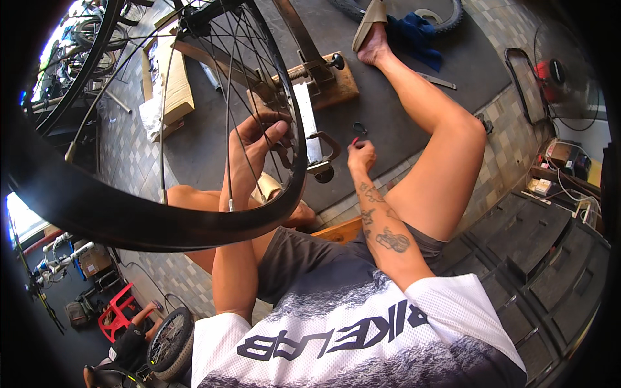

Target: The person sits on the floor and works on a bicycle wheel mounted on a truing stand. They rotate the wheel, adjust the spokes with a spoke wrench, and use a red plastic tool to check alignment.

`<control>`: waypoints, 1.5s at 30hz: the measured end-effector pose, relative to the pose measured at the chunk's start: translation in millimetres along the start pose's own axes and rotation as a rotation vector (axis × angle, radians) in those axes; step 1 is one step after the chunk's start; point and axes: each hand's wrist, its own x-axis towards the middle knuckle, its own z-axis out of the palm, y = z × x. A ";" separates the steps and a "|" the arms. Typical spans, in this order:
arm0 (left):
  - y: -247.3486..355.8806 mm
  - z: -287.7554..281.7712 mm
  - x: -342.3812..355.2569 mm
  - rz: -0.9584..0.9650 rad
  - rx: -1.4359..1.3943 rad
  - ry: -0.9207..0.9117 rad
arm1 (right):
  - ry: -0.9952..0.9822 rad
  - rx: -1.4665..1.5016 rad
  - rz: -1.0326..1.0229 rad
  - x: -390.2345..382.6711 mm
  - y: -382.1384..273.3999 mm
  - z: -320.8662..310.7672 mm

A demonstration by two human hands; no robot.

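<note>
A black-rimmed bicycle wheel (162, 231) fills the upper left, mounted in a truing stand (307, 107) with a wooden base. My left hand (253, 145) reaches up among the spokes, close to the rim's inner side. Its thumb presses against the curled fingers; what they pinch is too small to make out. My right hand (362, 157) is closed in front of my right thigh. A small red piece (355, 141), perhaps a tool's end, pokes out of its fingers. Just beyond lies a small black ring-shaped object (360, 128) on the dark mat.
An open cardboard box (174, 90) stands beyond the wheel. At the top right are a tire (449, 14) and a blue cloth (414, 35). Black drawer units (517, 233) line my right side. Behind at the lower left, a person (132, 339) sits near a wheel and red stool (116, 310).
</note>
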 end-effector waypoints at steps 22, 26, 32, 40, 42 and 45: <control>-2.5 2.9 -1.6 0.025 0.071 0.074 | -0.337 0.999 -0.339 35.4 -121.8 -60.2; -1.0 5.7 2.5 0.079 0.067 0.101 | -0.897 0.736 -0.434 -29.9 -168.9 -113.7; 0.5 8.9 5.4 0.167 0.151 0.141 | -1.005 0.607 -0.436 -64.1 -184.3 -128.5; 1.6 8.0 7.8 0.203 0.131 0.131 | -1.109 0.663 -0.407 -65.2 -188.0 -132.1; 1.5 7.2 9.1 0.198 0.134 0.138 | -1.080 0.682 -0.441 -66.6 -187.5 -128.5; 1.1 5.6 11.4 0.193 0.145 0.125 | -1.044 0.663 -0.472 -67.9 -188.1 -124.6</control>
